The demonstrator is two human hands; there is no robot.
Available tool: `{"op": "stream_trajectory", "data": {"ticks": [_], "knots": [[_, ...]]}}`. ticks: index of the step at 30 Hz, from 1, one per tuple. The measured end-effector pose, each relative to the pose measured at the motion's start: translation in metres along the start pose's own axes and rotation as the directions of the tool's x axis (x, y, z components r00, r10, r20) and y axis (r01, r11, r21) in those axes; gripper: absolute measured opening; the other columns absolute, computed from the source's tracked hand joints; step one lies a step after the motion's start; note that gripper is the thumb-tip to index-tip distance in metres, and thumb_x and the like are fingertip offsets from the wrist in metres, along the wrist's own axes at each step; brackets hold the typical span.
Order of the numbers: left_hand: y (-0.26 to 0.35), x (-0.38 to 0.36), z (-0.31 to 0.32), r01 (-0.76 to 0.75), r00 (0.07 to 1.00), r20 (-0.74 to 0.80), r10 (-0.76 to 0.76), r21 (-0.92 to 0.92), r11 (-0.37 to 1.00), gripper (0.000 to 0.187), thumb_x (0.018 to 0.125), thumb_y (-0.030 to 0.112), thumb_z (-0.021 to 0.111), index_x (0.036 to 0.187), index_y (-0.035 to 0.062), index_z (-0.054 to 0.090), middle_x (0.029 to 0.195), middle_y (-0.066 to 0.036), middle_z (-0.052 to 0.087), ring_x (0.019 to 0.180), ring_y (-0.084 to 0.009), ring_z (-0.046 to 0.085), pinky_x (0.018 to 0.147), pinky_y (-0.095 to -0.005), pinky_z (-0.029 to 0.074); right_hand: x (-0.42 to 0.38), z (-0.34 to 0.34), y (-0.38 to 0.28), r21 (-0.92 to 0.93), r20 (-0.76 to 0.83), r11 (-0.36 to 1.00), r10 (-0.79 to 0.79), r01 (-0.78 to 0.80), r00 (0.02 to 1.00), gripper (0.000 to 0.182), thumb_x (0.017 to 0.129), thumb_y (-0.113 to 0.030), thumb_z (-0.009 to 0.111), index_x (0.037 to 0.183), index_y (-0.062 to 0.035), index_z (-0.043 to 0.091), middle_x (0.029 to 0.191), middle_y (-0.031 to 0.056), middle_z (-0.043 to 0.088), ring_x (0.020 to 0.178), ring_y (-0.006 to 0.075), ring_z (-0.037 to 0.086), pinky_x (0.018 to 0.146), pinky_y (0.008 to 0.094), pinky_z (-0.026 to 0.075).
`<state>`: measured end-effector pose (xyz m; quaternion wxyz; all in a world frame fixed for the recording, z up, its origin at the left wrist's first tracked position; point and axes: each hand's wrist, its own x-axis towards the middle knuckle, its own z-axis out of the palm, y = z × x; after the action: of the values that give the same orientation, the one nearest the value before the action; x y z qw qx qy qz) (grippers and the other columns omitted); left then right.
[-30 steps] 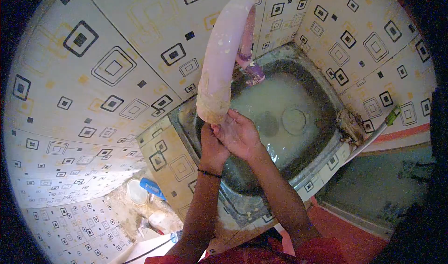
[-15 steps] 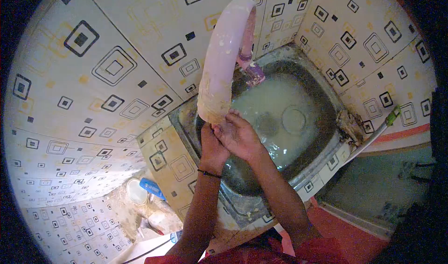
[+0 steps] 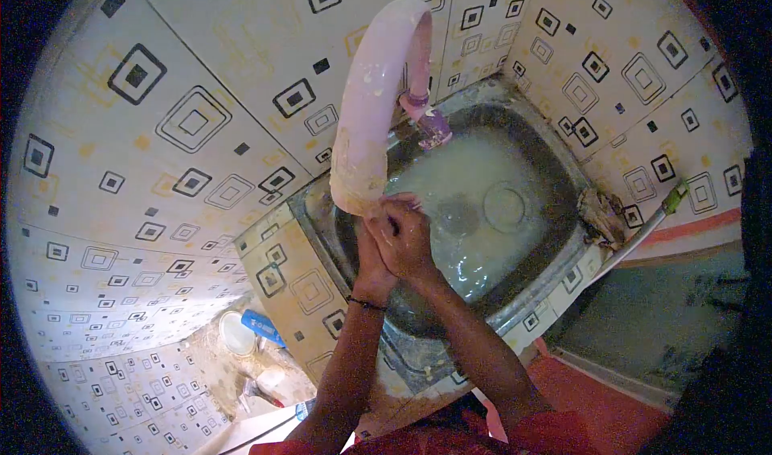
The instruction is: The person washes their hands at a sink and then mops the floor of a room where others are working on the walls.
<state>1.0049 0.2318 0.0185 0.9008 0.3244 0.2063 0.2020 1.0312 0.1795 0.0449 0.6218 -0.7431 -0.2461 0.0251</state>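
My two hands press together just below the mouth of a pink curved tap spout (image 3: 371, 105), over the left side of the sink (image 3: 527, 310). On top lies my right hand (image 3: 404, 234), its fingers curled over the other hand. My left hand (image 3: 373, 260) is underneath, with a dark bracelet (image 3: 366, 302) at the wrist; its fingers are mostly hidden. Cloudy water (image 3: 458, 173) stands in the basin, with a round shape (image 3: 505, 205) visible in it. A purple tap knob (image 3: 435, 129) sits behind the spout.
A crumpled brownish thing (image 3: 601, 218) lies on the sink's right rim, near a pale stick with a green end (image 3: 671, 199). Down left are a blue packet (image 3: 264, 327) and a whitish round container (image 3: 237, 333). Patterned tiled walls (image 3: 193, 117) close in behind.
My right hand has turned and closed over my left hand, its palm and fingers now folded down. Both hands stay under the spout.
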Motion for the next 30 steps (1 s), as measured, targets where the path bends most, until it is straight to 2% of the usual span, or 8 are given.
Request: {"op": "stream_trajectory", "data": {"ticks": [5, 10, 14, 16, 17, 19, 22, 30], "knots": [[0.003, 0.004, -0.006, -0.151, 0.976, -0.134, 0.170, 0.139, 0.979, 0.036, 0.092, 0.030, 0.037, 0.104, 0.0015, 0.054, 0.093, -0.005, 0.060, 0.088, -0.0165, 0.057, 0.079, -0.0305, 0.046, 0.003, 0.009, 0.007, 0.115, -0.059, 0.984, 0.139, -0.132, 0.988, 0.016, 0.080, -0.019, 0.058, 0.084, -0.0036, 0.064, 0.077, 0.0151, 0.063, 0.068, 0.0299, 0.060, 0.066, 0.0357, 0.048], [0.013, -0.003, -0.005, 0.012, 0.991, 0.130, -0.018, 0.048, 0.999, 0.040, 0.094, 0.033, 0.036, 0.111, -0.0003, 0.050, 0.112, -0.013, 0.054, 0.102, -0.0244, 0.052, 0.092, -0.0345, 0.041, 0.009, -0.006, 0.007, -0.004, 0.093, 0.951, 0.309, -0.310, 0.946, 0.020, 0.082, -0.023, 0.058, 0.084, -0.0040, 0.064, 0.077, 0.0129, 0.063, 0.066, 0.0241, 0.060, 0.060, 0.0314, 0.047], [0.021, -0.006, 0.012, 0.074, 0.997, -0.020, -0.072, 0.201, 0.977, 0.040, 0.093, 0.033, 0.039, 0.111, -0.0004, 0.050, 0.110, -0.015, 0.055, 0.100, -0.0236, 0.054, 0.090, -0.0332, 0.042, 0.008, -0.007, 0.008, 0.242, -0.055, 0.925, 0.314, -0.293, 0.948, 0.022, 0.083, -0.024, 0.057, 0.087, -0.0032, 0.063, 0.078, 0.0132, 0.063, 0.066, 0.0238, 0.060, 0.059, 0.0314, 0.046], [0.025, -0.007, 0.016, -0.163, 0.975, 0.089, 0.202, 0.907, 0.388, 0.041, 0.091, 0.033, 0.043, 0.114, 0.0003, 0.049, 0.112, -0.019, 0.055, 0.103, -0.0262, 0.054, 0.090, -0.0344, 0.041, 0.016, -0.012, 0.022, 0.011, -0.045, 0.976, 0.216, -0.216, 0.975, 0.020, 0.083, -0.012, 0.054, 0.098, 0.0004, 0.056, 0.090, 0.0109, 0.062, 0.075, 0.0171, 0.057, 0.069, 0.0305, 0.046], [0.024, -0.008, 0.017, -0.165, 0.975, 0.091, 0.201, 0.907, 0.388, 0.041, 0.091, 0.033, 0.043, 0.114, 0.0003, 0.049, 0.112, -0.019, 0.055, 0.103, -0.0262, 0.054, 0.090, -0.0344, 0.041, 0.017, -0.017, 0.028, 0.011, -0.046, 0.977, 0.216, -0.215, 0.975, 0.020, 0.083, -0.012, 0.054, 0.098, 0.0004, 0.056, 0.090, 0.0109, 0.062, 0.075, 0.0171, 0.057, 0.069, 0.0305, 0.046], [0.019, -0.008, 0.020, -0.374, 0.845, 0.319, 0.428, 0.926, 0.049, 0.043, 0.090, 0.030, 0.039, 0.117, -0.0031, 0.046, 0.106, -0.026, 0.056, 0.093, -0.0413, 0.055, 0.080, -0.0456, 0.043, 0.020, -0.024, 0.030, -0.426, -0.065, 0.904, -0.062, 0.028, 0.996, 0.044, 0.081, -0.011, 0.055, 0.122, -0.0035, 0.044, 0.118, 0.0179, 0.049, 0.103, 0.0301, 0.050, 0.085, 0.0401, 0.041], [0.010, -0.004, 0.016, -0.430, 0.817, 0.374, 0.439, 0.902, 0.031, 0.047, 0.090, 0.033, 0.040, 0.122, -0.0019, 0.044, 0.108, -0.029, 0.054, 0.096, -0.0421, 0.055, 0.080, -0.0456, 0.044, 0.018, -0.029, 0.017, -0.748, -0.010, 0.663, -0.049, 0.025, 0.999, 0.063, 0.080, -0.014, 0.055, 0.135, -0.0072, 0.027, 0.137, 0.0209, 0.026, 0.123, 0.0439, 0.026, 0.098, 0.0508, 0.027], [0.027, -0.003, 0.011, -0.174, 0.971, 0.151, 0.184, 0.978, 0.116, 0.048, 0.092, 0.035, 0.037, 0.122, -0.0030, 0.041, 0.097, -0.029, 0.056, 0.093, -0.0423, 0.054, 0.078, -0.0461, 0.044, 0.001, -0.003, 0.019, -0.629, 0.229, 0.724, -0.175, 0.283, 0.958, 0.063, 0.085, -0.028, 0.045, 0.139, -0.0090, 0.019, 0.144, 0.0210, 0.009, 0.131, 0.0461, 0.006, 0.103, 0.0570, 0.012]]}}
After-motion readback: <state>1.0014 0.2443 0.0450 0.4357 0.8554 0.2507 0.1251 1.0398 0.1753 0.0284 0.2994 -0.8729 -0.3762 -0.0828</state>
